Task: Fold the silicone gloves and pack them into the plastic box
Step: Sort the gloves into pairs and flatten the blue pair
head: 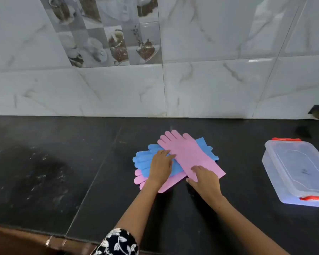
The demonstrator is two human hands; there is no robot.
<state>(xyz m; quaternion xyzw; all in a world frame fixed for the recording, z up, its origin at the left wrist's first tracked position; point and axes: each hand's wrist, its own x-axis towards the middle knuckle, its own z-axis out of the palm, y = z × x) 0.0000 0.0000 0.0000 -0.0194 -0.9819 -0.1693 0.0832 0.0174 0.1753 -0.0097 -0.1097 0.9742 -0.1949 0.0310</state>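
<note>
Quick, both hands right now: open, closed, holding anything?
Left hand: open, palm flat on the blue glove, fingertips at the top pink glove.
Right hand: open, pressing on the top pink glove's cuff end, gripping nothing.

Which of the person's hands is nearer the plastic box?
Right. The right hand rests on the top pink glove, closer to the plastic box; the left hand lies farther away, on the blue glove.

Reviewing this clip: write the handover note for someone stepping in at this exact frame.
Left hand: flat on the blue gloves, gripping nothing.
Right hand: resting on the cuff of the top pink glove.
A second pink glove lies at the bottom of the pile on the black counter.
Plastic box: to the right, lid on.
Done: nothing folded or packed.
Left: fold all gloves, open box, pack.
</note>
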